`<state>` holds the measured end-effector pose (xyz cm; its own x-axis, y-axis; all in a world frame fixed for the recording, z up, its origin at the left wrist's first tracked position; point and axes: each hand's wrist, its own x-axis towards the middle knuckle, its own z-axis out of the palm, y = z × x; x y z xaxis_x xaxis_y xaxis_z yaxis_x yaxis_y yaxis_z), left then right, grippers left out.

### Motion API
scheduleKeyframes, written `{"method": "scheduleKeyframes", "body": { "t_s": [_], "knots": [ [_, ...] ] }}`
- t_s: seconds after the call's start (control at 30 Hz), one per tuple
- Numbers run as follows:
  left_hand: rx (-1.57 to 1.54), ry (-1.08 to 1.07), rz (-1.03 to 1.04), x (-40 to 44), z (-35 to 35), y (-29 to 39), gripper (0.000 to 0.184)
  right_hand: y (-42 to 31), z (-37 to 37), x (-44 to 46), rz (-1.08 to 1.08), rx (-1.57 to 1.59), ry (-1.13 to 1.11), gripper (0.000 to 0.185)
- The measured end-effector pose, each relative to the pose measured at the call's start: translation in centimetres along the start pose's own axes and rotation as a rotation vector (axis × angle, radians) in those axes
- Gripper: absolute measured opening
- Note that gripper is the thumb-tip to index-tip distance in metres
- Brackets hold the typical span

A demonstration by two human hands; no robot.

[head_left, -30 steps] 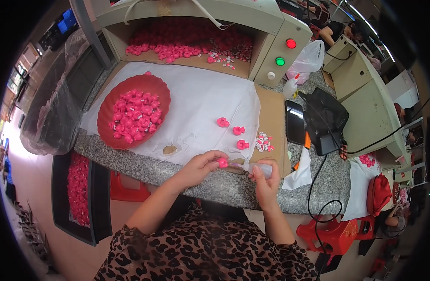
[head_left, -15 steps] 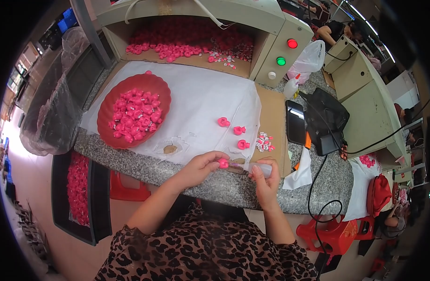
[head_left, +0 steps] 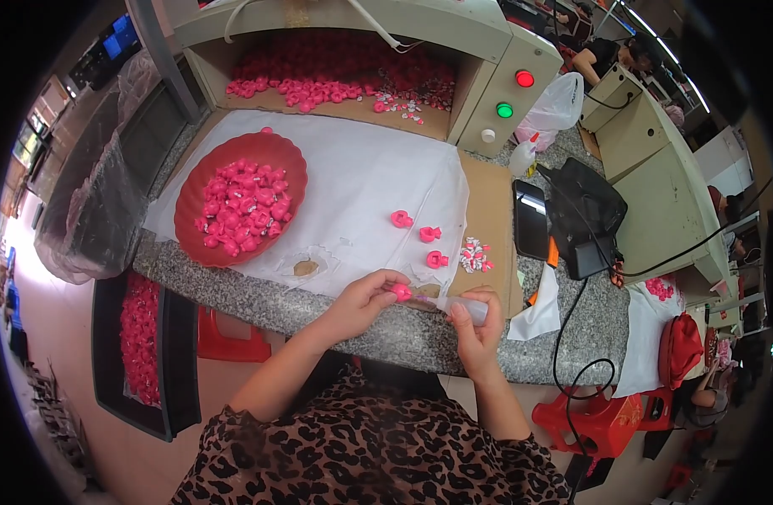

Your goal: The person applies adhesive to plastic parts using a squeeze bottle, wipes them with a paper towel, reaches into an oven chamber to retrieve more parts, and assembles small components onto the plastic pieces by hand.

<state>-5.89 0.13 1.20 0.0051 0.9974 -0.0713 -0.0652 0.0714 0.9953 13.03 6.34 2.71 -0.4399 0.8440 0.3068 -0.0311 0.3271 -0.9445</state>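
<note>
Between the thumb and fingers of my left hand [head_left: 365, 300] is a small pink plastic piece [head_left: 401, 292]. My right hand [head_left: 477, 324] is wrapped round a translucent squeeze bottle [head_left: 471, 310], whose thin nozzle points left at the pink piece; whether the tip touches it I cannot tell. Just beyond my hands, several loose pink pieces [head_left: 430, 235] lie on the white sheet [head_left: 353, 168]. Beside them is a little heap of small white-and-dark bits [head_left: 476, 255]. To the left, a red scalloped bowl [head_left: 294, 168] holds many more pink pieces.
A machine housing [head_left: 487, 93] at the back has pink pieces in its opening. A phone [head_left: 531, 220], a black pouch [head_left: 584, 210], a white-bodied bottle [head_left: 524, 157] and a cable lie to the right. A black crate [head_left: 189, 370] of pink pieces stands low left. Other people sit far right.
The squeeze bottle and my right hand have shifted slightly, with the bottle a little lower. My left hand keeps the pink piece in nearly the same spot.
</note>
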Motion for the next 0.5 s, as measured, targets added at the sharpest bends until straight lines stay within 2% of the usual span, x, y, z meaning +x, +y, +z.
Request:
{"method": "scheduleKeyframes", "body": {
  "t_s": [0.23,0.33,0.5],
  "knots": [
    [-0.031,0.029,0.007,0.03,0.17,-0.12,0.024,0.11,-0.20,-0.23,-0.069,-0.141,-0.019,0.015],
    [-0.016,0.030,0.032,0.02,0.16,-0.26,0.024,-0.43,0.16,-0.31,0.001,-0.068,0.046,0.017],
    [-0.023,0.032,0.033,0.09,0.18,-0.35,0.024,-0.03,0.15,-0.38,-0.022,-0.095,0.041,0.016]
  ]
}}
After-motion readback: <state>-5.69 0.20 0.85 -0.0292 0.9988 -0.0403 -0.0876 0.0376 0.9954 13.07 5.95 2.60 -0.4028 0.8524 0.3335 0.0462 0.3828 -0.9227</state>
